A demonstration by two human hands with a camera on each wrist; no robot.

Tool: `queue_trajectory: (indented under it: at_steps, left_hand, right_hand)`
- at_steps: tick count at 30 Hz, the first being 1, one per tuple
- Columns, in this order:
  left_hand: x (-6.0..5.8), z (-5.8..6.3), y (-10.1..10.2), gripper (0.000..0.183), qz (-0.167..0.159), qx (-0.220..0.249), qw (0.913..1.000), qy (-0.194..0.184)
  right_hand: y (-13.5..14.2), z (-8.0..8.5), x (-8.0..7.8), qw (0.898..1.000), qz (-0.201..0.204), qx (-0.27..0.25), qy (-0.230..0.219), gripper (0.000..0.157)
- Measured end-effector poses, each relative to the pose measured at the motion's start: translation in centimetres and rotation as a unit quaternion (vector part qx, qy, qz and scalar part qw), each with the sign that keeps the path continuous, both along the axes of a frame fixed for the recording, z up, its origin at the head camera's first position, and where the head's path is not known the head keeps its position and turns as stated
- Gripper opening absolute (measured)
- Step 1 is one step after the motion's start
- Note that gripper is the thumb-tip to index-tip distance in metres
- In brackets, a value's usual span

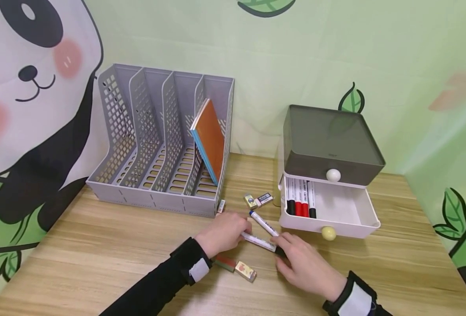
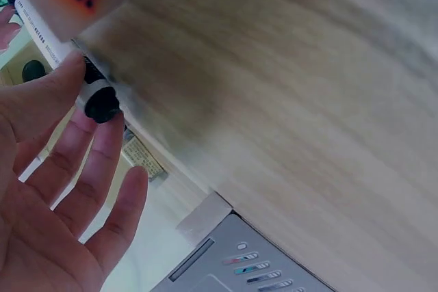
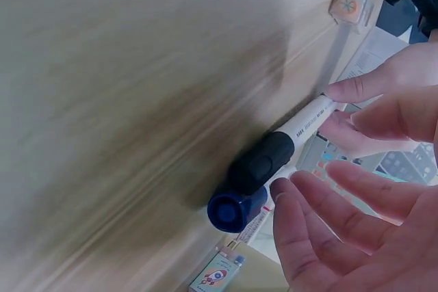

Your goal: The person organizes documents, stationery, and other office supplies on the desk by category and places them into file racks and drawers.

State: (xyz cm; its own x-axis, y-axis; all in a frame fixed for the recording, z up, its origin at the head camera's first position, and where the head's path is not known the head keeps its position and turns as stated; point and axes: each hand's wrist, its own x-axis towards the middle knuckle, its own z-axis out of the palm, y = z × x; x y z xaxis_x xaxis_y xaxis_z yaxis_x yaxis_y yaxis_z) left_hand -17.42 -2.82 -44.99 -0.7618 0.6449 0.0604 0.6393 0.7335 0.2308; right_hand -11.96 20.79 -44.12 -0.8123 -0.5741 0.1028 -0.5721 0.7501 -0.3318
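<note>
My left hand [image 1: 223, 232] pinches one end of a white whiteboard marker [image 1: 259, 242] with a black cap, thumb and fingers at its black end [image 2: 102, 100]. At the marker's other end is my right hand [image 1: 306, 263], its fingers [image 3: 349, 206] spread loosely beside the black cap [image 3: 263, 162]. A second whiteboard marker [image 1: 263, 223], with blue ends, lies slanted on the table; its near end reaches the right hand's fingertips. In the right wrist view its blue cap [image 3: 233, 210] sits right against the black one. Two erasers, one watermelon-patterned [image 1: 226, 263] and one yellowish [image 1: 245, 271], lie below the left hand.
A grey file rack [image 1: 154, 197] stands at the back left, with an orange-covered notebook [image 1: 211, 140] in its right slot. On the right, a small drawer unit [image 1: 333, 140] has its lower drawer [image 1: 343, 210] pulled out, several markers [image 1: 301, 197] inside. More erasers [image 1: 263, 199] lie between them.
</note>
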Motion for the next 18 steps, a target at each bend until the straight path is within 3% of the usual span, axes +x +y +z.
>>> queue_trajectory:
  at_steps: [5, 9, 13, 18]
  left_hand:
    - [0.2, 0.6, -0.7, 0.010, -0.023, 0.047, 0.9980, -0.035]
    - [0.4, 1.3, -1.3, 0.011, -0.047, 0.114, 0.9903, -0.064]
    - [0.4, 2.1, -1.7, 0.011, -0.070, 0.192, 0.9738, -0.101]
    - [0.2, 2.7, -2.1, 0.012, -0.088, 0.279, 0.9422, -0.164]
  right_hand:
    - [-0.1, 0.0, 0.0, 1.000, 0.005, -0.020, 0.008, 0.037]
    - [-0.2, 0.0, 0.0, 0.998, 0.004, -0.061, 0.006, 0.037]
    - [-0.4, 0.3, -0.1, 0.990, 0.008, -0.132, -0.042, 0.032]
    - [-0.5, 0.8, -0.3, 0.963, 0.010, -0.223, -0.149, 0.029]
